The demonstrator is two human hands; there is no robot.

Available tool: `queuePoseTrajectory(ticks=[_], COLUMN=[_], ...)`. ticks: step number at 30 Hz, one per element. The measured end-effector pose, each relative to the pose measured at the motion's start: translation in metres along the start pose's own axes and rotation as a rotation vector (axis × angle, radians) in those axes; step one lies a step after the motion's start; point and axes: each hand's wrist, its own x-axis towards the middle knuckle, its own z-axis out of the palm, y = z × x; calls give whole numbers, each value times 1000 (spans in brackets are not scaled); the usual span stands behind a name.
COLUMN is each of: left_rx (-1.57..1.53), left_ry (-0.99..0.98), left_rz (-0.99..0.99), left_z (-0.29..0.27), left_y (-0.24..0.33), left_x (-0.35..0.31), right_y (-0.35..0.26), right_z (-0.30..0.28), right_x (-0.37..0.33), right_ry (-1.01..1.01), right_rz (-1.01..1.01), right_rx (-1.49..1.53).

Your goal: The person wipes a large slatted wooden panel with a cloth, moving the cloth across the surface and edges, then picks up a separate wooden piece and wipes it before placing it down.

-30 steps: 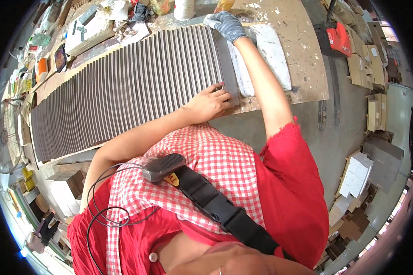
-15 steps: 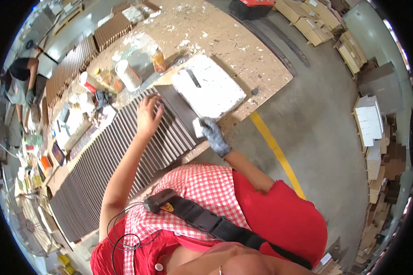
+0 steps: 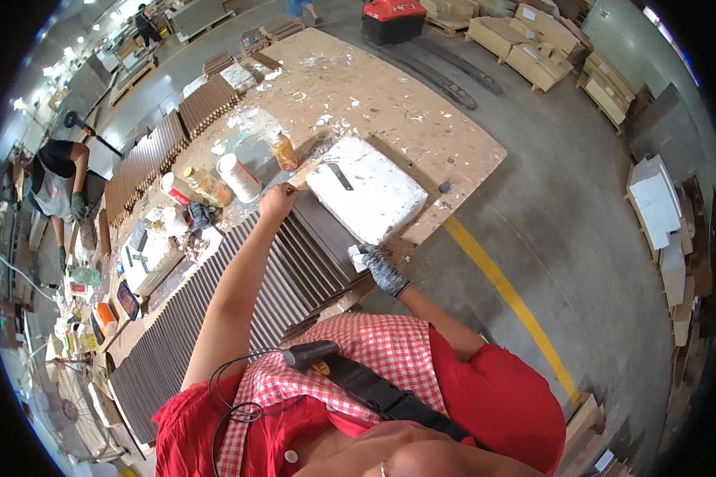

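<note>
A long row of dark brown strips [image 3: 239, 296] lies side by side on the worktable, with a flatter stretch of dark boards [image 3: 323, 222] at its right end. My bare left hand [image 3: 277, 202] is at the far ends of the strips, its fingers curled down; what they grip is hidden. My right hand [image 3: 383, 272], in a grey knit glove, is closed on a small white pad [image 3: 357, 257] at the near right end of the boards. Just beyond them sits a white wrapped block [image 3: 366, 191] with a dark slot-shaped mark on top.
White tubs [image 3: 239, 178], an amber bottle [image 3: 284, 151] and a jar [image 3: 207, 188] stand beyond the strips. The worktable [image 3: 445, 135] is littered with white flakes. A co-worker [image 3: 60, 179] bends at the far left. A red pallet jack [image 3: 393, 19] stands behind.
My left hand has moved from lying spread over the strips to their far ends, fingers now curled. My right hand keeps the white pad near the boards' near end. The view has shifted.
</note>
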Motion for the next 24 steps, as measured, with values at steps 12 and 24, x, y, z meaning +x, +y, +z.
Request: queuePoseTrajectory(ticks=[12,24], left_rx=[105,-18], left_ry=[165,82], left_rz=[-3,8], left_z=[2,-35], left_y=[2,49], left_x=[-7,-249], right_y=[-38,-132], right_z=[7,43], right_x=[0,65], right_ry=[30,-404], right_rz=[-79,-206], right_rx=[-346,-370])
